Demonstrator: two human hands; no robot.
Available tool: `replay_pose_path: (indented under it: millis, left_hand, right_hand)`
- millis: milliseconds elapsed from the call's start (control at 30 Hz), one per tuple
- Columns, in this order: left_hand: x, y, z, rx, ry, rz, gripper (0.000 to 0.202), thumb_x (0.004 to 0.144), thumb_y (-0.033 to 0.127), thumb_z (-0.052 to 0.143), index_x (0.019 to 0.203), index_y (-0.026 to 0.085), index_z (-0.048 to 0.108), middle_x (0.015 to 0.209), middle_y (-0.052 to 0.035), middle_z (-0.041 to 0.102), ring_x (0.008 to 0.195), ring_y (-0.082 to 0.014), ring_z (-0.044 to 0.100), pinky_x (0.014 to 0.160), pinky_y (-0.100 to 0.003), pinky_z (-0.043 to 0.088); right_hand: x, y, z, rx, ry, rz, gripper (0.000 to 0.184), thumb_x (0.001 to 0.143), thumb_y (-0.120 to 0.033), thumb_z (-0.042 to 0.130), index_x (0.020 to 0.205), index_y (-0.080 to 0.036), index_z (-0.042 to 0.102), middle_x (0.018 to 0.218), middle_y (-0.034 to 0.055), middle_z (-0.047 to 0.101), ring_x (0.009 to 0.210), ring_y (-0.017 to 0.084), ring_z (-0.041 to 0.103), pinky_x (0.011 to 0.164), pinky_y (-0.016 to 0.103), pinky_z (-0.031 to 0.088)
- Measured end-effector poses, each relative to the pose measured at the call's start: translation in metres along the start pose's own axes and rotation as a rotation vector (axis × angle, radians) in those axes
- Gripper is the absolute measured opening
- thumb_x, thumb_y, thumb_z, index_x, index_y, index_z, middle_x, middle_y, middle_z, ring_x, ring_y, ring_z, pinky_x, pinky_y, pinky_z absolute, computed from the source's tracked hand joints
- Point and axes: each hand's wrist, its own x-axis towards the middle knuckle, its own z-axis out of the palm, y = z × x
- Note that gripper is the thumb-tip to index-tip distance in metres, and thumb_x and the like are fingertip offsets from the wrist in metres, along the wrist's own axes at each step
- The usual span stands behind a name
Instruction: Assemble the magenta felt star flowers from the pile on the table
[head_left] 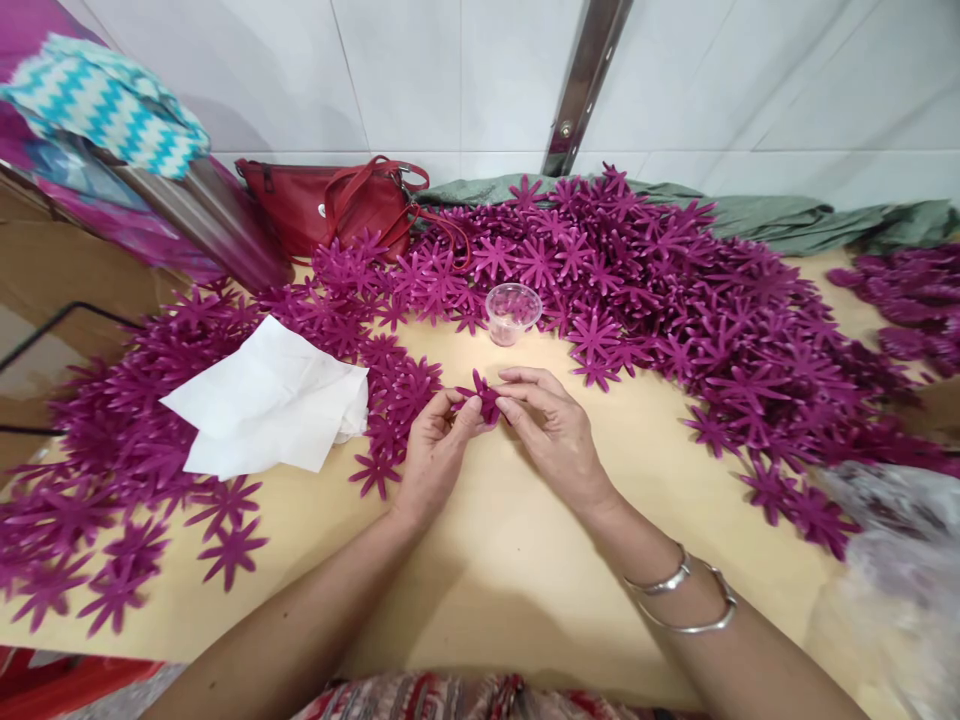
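A small magenta artificial flower is held up between both hands above the table, just in front of the plastic cup. My left hand is closed on its left side, thumb pressed against the petals. On the other side my right hand pinches the flower's edge between thumb and fingers. The small clear plastic cup stands beyond the hands; its contents are too faint to make out. Large heaps of flat magenta petal pieces curve around the work spot.
White paper sheets lie on the left heap. At the back are a red handbag and green cloth along the tiled wall. A clear plastic bag sits at right. A steel flask with patterned cloth stands at left.
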Motion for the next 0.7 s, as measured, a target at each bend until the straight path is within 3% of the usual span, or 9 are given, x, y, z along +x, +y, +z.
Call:
replay_pose_path:
  millis: [67, 167, 300, 700]
  left_hand:
    - [0.0002, -0.0006, 0.0000, 0.022, 0.001, 0.016, 0.023, 0.094, 0.040, 0.076, 0.090, 0.019, 0.068, 0.089, 0.0004, 0.067, 0.085, -0.0112, 0.063, 0.083, -0.022, 0.056]
    - [-0.0004, 0.0003, 0.0009, 0.051, 0.004, 0.025, 0.022, 0.093, 0.039, 0.076, 0.089, 0.019, 0.068, 0.088, 0.0005, 0.067, 0.083, -0.0110, 0.062, 0.081, -0.021, 0.054]
    - [-0.0021, 0.0034, 0.0033, 0.063, 0.009, 0.044, 0.022, 0.093, 0.039, 0.077, 0.089, 0.019, 0.068, 0.085, 0.0009, 0.067, 0.081, -0.0108, 0.062, 0.080, -0.021, 0.053]
    - [-0.0037, 0.0084, 0.0084, 0.077, 0.049, 0.056, 0.027, 0.087, 0.041, 0.082, 0.085, 0.017, 0.070, 0.079, 0.0016, 0.069, 0.074, -0.0095, 0.062, 0.074, -0.021, 0.053]
  right_hand:
    - [-0.0006, -0.0018, 0.0003, -0.059, 0.043, -0.054, 0.020, 0.097, -0.022, 0.069, 0.115, -0.028, 0.076, 0.119, 0.0081, 0.071, 0.116, 0.024, 0.068, 0.106, 0.044, 0.055]
    - [-0.0013, -0.0061, 0.0005, -0.193, 0.093, -0.135, 0.018, 0.095, -0.021, 0.071, 0.109, -0.030, 0.077, 0.109, 0.0072, 0.072, 0.109, 0.027, 0.067, 0.100, 0.047, 0.056]
    - [-0.0015, -0.0096, 0.0009, -0.217, 0.049, -0.207, 0.014, 0.096, -0.020, 0.069, 0.104, -0.029, 0.077, 0.103, 0.0073, 0.076, 0.106, 0.027, 0.068, 0.098, 0.048, 0.056]
    - [-0.0022, -0.0058, 0.0005, -0.068, 0.018, -0.091, 0.009, 0.096, -0.021, 0.071, 0.097, -0.028, 0.078, 0.098, 0.0050, 0.078, 0.100, 0.024, 0.072, 0.095, 0.043, 0.058]
